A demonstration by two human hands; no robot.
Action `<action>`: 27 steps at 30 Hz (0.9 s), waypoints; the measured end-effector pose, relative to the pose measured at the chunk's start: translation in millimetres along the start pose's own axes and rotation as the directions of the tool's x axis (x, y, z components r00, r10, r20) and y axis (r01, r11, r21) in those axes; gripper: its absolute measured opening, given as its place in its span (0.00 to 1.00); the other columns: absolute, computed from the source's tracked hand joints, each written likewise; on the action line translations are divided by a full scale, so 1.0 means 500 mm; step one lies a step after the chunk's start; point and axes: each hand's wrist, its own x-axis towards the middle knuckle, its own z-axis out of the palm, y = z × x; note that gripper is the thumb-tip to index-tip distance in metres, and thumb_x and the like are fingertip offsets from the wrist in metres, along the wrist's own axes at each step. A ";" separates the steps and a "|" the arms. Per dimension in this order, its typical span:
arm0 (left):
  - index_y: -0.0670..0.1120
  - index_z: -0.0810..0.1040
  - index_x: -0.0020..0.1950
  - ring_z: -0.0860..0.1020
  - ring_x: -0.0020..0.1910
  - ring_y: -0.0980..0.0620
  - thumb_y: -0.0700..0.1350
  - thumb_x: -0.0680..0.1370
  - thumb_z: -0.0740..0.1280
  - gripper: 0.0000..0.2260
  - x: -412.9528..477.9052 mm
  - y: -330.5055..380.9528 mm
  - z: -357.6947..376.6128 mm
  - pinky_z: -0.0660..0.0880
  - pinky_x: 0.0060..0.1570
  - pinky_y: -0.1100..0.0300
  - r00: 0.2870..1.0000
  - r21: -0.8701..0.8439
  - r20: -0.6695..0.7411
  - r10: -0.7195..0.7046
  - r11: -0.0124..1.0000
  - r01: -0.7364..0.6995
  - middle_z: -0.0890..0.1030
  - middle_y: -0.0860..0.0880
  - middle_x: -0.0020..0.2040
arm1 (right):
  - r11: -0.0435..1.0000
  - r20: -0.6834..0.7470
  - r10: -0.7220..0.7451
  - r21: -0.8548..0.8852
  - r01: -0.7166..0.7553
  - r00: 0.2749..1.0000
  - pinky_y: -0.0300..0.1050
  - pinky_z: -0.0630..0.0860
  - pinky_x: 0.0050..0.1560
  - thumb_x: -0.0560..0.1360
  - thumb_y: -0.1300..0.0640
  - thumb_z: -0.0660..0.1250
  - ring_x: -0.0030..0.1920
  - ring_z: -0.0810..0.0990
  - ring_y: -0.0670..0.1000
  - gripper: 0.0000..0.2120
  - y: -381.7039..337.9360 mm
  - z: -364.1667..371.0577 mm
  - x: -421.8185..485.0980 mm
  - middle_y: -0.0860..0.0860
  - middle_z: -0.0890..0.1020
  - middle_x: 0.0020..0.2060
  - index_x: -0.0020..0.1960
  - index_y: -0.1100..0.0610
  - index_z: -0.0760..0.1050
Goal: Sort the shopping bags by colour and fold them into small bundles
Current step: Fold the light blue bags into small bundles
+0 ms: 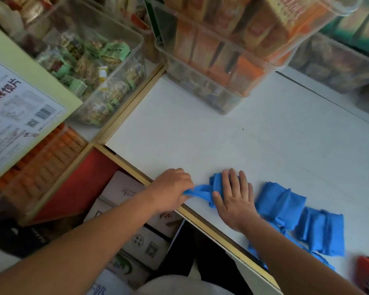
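L hand (172, 189) pinches blue bag (202, 191) tail; R hand (234, 199) presses it, fingers flat. Hard tug prob unrolls fold.

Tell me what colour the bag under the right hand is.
The bag is plain blue, no print visible; the head view shows it best.

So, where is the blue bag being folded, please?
The blue bag lies low centre at the table's near edge, under the right hand, left hand pinching its end.
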 end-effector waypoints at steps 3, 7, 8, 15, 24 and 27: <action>0.51 0.79 0.47 0.76 0.46 0.53 0.56 0.77 0.72 0.09 -0.026 0.008 -0.053 0.76 0.47 0.54 0.979 -0.247 0.121 -0.162 0.951 0.188 0.78 0.54 0.45 | 1.000 -0.007 -0.003 -0.006 0.003 1.000 0.57 0.29 0.78 0.83 0.37 0.36 0.74 0.19 0.52 0.33 0.000 0.005 0.000 0.47 0.25 0.77 0.78 0.49 0.23; 0.50 0.83 0.47 0.81 0.44 0.52 0.53 0.76 0.75 0.08 -0.026 0.018 -0.100 0.78 0.48 0.53 0.913 -0.640 0.088 -0.398 0.680 0.358 0.83 0.49 0.43 | 0.999 -0.103 0.005 -0.053 -0.011 0.995 0.60 0.31 0.78 0.82 0.38 0.33 0.76 0.21 0.53 0.32 0.009 -0.004 0.015 0.48 0.25 0.77 0.78 0.49 0.22; 0.49 0.83 0.47 0.79 0.41 0.53 0.52 0.77 0.75 0.08 -0.018 0.023 -0.101 0.77 0.45 0.54 0.895 -0.678 0.081 -0.438 0.635 0.371 0.83 0.49 0.42 | 0.997 -0.151 0.006 -0.072 -0.017 0.988 0.61 0.32 0.79 0.82 0.39 0.32 0.77 0.22 0.54 0.31 0.011 -0.010 0.022 0.48 0.25 0.78 0.78 0.49 0.23; 0.41 0.80 0.49 0.85 0.43 0.51 0.53 0.82 0.68 0.14 0.039 0.035 -0.057 0.84 0.47 0.55 0.691 -0.839 0.168 -0.703 0.267 0.475 0.82 0.47 0.38 | 0.996 -0.361 0.019 0.088 0.014 0.932 0.63 0.35 0.79 0.81 0.57 0.54 0.80 0.32 0.49 0.34 -0.019 0.008 0.040 0.48 0.39 0.82 0.84 0.56 0.43; 0.43 0.79 0.47 0.84 0.44 0.47 0.50 0.79 0.73 0.10 0.083 0.002 0.004 0.85 0.36 0.49 0.469 -0.810 0.123 -0.875 0.185 0.556 0.82 0.44 0.47 | 0.972 -0.360 0.214 0.175 -0.159 0.908 0.59 0.26 0.76 0.76 0.24 0.47 0.78 0.27 0.46 0.45 -0.059 0.004 0.062 0.44 0.37 0.82 0.83 0.48 0.37; 0.47 0.81 0.47 0.83 0.44 0.49 0.52 0.76 0.74 0.09 0.100 -0.009 0.010 0.84 0.43 0.51 0.521 -0.778 0.078 -0.850 0.276 0.565 0.83 0.48 0.45 | 0.977 -0.389 0.206 0.140 -0.163 0.898 0.62 0.30 0.78 0.78 0.27 0.48 0.80 0.30 0.48 0.42 -0.029 -0.019 0.086 0.46 0.40 0.82 0.83 0.48 0.39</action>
